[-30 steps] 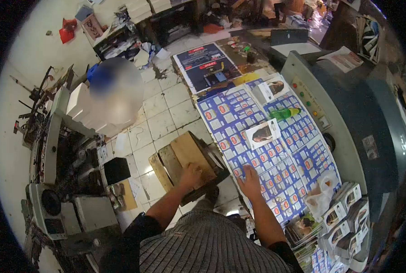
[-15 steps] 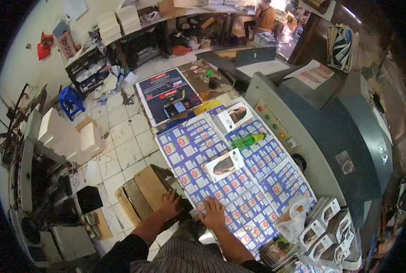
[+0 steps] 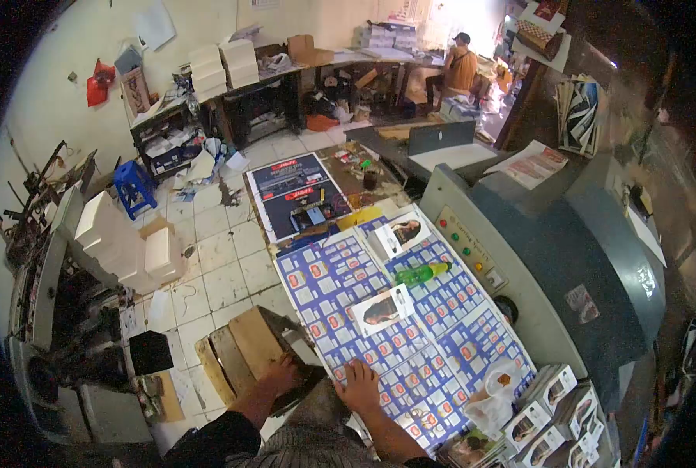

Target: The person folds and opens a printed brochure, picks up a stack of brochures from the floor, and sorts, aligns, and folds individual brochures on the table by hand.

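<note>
My right hand (image 3: 359, 386) rests with fingers spread on the near left edge of a table covered by blue and white printed sheets (image 3: 348, 326). Down to its left, my left hand (image 3: 283, 374) is beside a brown cardboard box (image 3: 242, 351), its fingers stretched out near the box's right side; whether they touch it I cannot tell. Neither hand holds anything. On the sheets lie a white card with a dark-haired picture (image 3: 383, 310), a similar card (image 3: 404, 234) farther back, and a green bottle (image 3: 419, 274) on its side.
Stacked printed cards (image 3: 543, 413) and a white plastic bag (image 3: 488, 409) crowd the table's near right corner. A large grey machine with a button panel (image 3: 465, 238) borders the right. White paper stacks (image 3: 106, 234) and a blue stool (image 3: 133, 187) stand left. A person (image 3: 463, 72) sits far back.
The view has tilted up, showing more of the back of the room. My left hand has shifted slightly left and down by the box; my right hand stays on the table edge.
</note>
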`<state>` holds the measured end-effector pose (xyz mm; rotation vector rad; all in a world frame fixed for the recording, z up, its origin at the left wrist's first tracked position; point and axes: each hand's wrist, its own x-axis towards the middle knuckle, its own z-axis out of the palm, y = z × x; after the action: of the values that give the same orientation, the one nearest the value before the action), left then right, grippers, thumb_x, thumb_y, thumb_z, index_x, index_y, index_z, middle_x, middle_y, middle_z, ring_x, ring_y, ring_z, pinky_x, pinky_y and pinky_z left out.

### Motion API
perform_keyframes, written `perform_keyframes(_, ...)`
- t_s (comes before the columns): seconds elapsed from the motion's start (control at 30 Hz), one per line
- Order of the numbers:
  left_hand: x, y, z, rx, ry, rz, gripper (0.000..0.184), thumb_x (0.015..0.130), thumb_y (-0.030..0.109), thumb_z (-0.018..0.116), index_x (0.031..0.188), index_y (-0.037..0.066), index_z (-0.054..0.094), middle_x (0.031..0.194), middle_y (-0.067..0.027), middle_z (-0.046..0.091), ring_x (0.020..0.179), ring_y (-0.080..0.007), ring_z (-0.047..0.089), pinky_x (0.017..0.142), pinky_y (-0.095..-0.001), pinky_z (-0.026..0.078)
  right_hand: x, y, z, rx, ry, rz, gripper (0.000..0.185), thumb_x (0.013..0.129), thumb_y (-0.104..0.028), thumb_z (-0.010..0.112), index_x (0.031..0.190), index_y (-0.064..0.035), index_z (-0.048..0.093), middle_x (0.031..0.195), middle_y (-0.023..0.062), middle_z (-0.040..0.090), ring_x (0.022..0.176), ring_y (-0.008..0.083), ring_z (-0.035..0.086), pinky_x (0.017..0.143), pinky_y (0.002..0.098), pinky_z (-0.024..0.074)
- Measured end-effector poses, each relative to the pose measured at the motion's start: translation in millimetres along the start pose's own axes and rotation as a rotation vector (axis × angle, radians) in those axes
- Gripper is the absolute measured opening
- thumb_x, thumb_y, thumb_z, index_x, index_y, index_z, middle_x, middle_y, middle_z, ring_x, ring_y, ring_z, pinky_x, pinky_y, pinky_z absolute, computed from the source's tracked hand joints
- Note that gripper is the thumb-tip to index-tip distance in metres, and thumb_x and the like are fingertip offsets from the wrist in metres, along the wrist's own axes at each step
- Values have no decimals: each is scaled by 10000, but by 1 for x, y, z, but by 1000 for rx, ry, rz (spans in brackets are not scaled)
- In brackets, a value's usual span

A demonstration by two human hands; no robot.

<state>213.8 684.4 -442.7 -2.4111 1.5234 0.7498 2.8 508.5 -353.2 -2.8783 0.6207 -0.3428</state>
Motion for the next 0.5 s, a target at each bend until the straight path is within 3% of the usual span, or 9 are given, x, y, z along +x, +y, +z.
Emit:
perform_keyframes(0.13, -48, 1, -23, -163, 99, 50, 592, 916, 506, 538, 1371, 128, 529, 1515, -131, 382, 1421, -292, 329, 1025, -623, 361, -3, -4, 4, 15, 41, -15, 574, 875, -456, 625, 1283, -58, 555, 1310, 131, 493, 1243, 305, 444, 990, 500, 347)
perform_keyframes(0.2, 16, -55, 157, 66, 522, 221, 565, 894, 478, 568, 1339, 130, 553, 1510, -131, 391, 1415, -297, 342, 1015, -630, 363, 3, -3, 1, 36, 51, -11, 568, 880, -463, 616, 1280, -63, 557, 1329, 137, 487, 1257, 312, 433, 1000, 502, 340)
perform_keyframes(0.23, 9, -50, 139, 197, 746, 260, 551, 883, 464, 584, 1323, 131, 565, 1507, -131, 396, 1411, -300, 348, 1010, -633, 364, 4, -2, 2, 35, 49, -13, 568, 880, -463, 616, 1280, -63, 557, 1329, 137, 487, 1257, 312, 433, 1000, 502, 340)
perform_keyframes(0.3, 16, -50, 179, 137, 544, 275, 527, 878, 400, 601, 1320, 117, 555, 1526, -127, 372, 1431, -306, 316, 1029, -635, 345, 3, 0, 6, 28, 40, -7, 555, 886, -467, 610, 1268, -67, 566, 1343, 139, 486, 1259, 318, 433, 995, 512, 344)
perform_keyframes(0.37, 0, -38, 167, 94, 447, 272, 517, 875, 368, 609, 1319, 110, 550, 1536, -126, 360, 1441, -309, 301, 1039, -636, 335, 1, -5, 9, 6, 28, -5, 559, 888, -471, 605, 1265, -60, 567, 1351, 146, 481, 1257, 326, 431, 995, 516, 341)
perform_keyframes(0.43, -26, -28, 145, 285, 283, 212, 553, 877, 347, 633, 1345, 79, 512, 1569, -125, 308, 1467, -322, 245, 1072, -638, 300, 3, 0, 12, -10, 13, 0, 564, 890, -474, 600, 1263, -53, 567, 1359, 153, 475, 1256, 334, 429, 995, 521, 339)
perform_keyframes(0.47, -46, -23, 127, 276, 267, 213, 553, 877, 347, 633, 1345, 79, 512, 1569, -125, 308, 1467, -322, 245, 1072, -638, 300, 0, -1, 13, -7, 19, -8, 574, 893, -483, 588, 1262, -43, 567, 1360, 161, 470, 1253, 341, 425, 999, 526, 334)
perform_keyframes(0.5, -66, -11, 73, 199, 113, 180, 541, 897, 324, 623, 1363, 81, 496, 1587, -112, 277, 1482, -314, 208, 1087, -635, 283, 1, -1, 13, -7, 33, -22, 585, 896, -491, 576, 1261, -33, 566, 1360, 170, 465, 1251, 349, 420, 1002, 531, 329)
